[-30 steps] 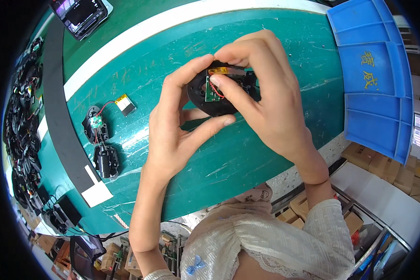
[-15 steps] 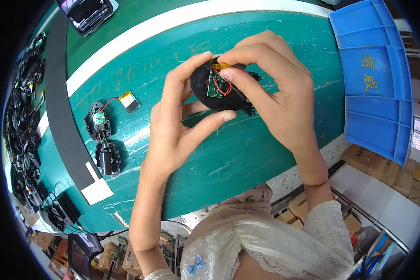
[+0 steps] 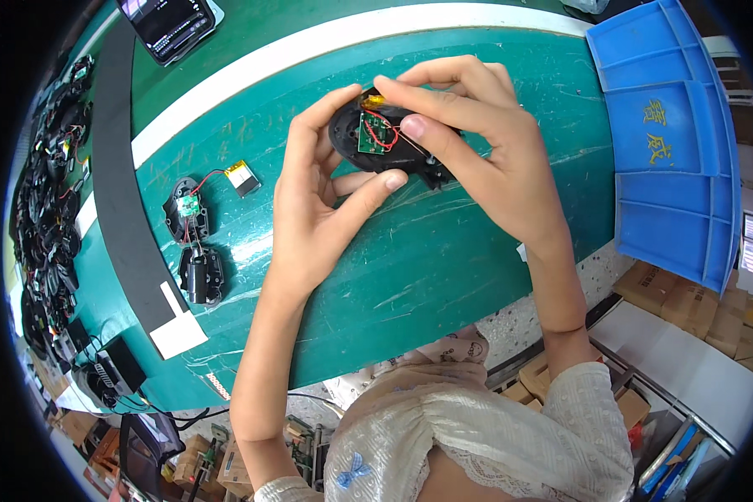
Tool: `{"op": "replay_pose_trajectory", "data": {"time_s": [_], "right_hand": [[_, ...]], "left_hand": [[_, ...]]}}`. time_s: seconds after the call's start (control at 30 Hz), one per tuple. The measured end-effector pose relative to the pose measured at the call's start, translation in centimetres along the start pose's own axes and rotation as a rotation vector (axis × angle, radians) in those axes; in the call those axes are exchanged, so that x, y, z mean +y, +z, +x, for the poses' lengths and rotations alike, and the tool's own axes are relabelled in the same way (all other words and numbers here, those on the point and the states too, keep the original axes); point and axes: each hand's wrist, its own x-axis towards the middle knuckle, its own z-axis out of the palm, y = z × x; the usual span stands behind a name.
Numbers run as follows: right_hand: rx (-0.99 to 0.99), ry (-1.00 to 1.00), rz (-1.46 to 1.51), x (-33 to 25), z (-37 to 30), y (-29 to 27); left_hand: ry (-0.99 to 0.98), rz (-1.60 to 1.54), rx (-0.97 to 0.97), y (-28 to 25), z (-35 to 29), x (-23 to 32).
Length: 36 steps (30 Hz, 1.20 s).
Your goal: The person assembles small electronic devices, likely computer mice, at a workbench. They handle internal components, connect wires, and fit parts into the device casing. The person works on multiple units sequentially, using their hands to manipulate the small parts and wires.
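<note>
Between both index tips [image 3: 382, 82], the battery [image 3: 374, 100] sits at the upper edge of the shell [image 3: 341, 134], which slants down rightward; left hand [image 3: 314, 205] holds the shell, right hand's [image 3: 502, 159] grip unclear.

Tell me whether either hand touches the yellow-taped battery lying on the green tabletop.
No, that battery lies apart from both, with the left hand and right hand up at the black housing.
</note>
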Motion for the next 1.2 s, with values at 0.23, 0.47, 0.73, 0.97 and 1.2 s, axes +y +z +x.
{"op": "replay_pose_trajectory", "data": {"time_s": [0.23,0.47,0.73,0.97,1.2], "right_hand": [[0.051,0.257,0.426,1.6,-0.3,0.8],[-0.145,0.402,0.585,0.7,0.1,0.4],[-0.132,0.398,0.547,0.2,0.0,0.5],[-0.108,0.406,0.527,-0.3,0.1,0.7],[-0.118,0.391,0.491,-0.4,0.0,0.6]], "left_hand": [[0.031,-0.058,0.046,0.0,0.4,0.4],[-0.004,-0.143,0.077,-0.7,0.5,0.6],[-0.068,-0.125,0.132,-0.2,0.2,1.0],[-0.103,-0.117,0.148,-0.6,0.2,0.8],[-0.147,-0.178,0.176,-0.7,0.3,1.1]]}}
